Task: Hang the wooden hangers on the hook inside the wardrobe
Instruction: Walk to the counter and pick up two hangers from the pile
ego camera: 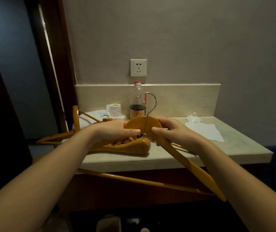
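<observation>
Between the curled fingers of the left hand [117, 131] and right hand [172, 131], clamped on its middle, one wooden hanger [137, 122] is held, metal hook [156, 102] up. Under the fingers other hangers [133, 145] lie on the counter [226, 148]; none seems hung yet.

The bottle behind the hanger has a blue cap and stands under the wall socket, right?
No. The head view shows the cap on the bottle is red, not blue. The bottle does stand under the wall socket, behind the hanger.

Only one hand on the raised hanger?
No, the left hand and right hand both grip the wooden hanger, one on each side of its metal hook.
</observation>
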`<state>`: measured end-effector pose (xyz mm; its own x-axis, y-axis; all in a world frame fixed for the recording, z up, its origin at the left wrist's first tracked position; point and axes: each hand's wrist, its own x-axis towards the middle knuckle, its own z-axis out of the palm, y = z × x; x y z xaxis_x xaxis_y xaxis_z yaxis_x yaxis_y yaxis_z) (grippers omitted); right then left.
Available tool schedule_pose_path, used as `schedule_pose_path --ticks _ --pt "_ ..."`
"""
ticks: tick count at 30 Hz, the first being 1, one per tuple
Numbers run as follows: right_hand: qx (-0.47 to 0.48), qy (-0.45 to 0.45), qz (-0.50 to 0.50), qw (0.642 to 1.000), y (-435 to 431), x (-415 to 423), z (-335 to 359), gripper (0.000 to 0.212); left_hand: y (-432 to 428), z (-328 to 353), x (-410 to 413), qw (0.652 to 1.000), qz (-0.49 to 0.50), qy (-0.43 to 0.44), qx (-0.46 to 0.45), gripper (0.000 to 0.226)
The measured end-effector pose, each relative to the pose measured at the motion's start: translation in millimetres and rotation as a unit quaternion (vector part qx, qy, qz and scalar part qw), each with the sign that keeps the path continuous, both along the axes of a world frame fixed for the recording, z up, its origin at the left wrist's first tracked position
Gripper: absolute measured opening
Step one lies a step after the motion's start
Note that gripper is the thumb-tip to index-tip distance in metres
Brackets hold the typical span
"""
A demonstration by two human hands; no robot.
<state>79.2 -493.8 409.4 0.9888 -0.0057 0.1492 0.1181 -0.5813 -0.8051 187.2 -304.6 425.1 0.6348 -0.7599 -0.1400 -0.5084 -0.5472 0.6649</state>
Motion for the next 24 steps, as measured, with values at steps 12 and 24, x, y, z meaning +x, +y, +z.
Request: schedule_pose_path --ticks 12,24 --pt "-0.091 0.063 -0.191 0.975 -53.9 112.3 -30.4 0.035 31.2 -20.9 44.2 0.993 0.102 0.049 0.030 0.048" --pt "-0.235 0.118 -0.265 0.928 -102.4 193.0 -93.3 0.040 14.3 -35.5 84.9 0.991 0.078 0.105 0.005 0.080"
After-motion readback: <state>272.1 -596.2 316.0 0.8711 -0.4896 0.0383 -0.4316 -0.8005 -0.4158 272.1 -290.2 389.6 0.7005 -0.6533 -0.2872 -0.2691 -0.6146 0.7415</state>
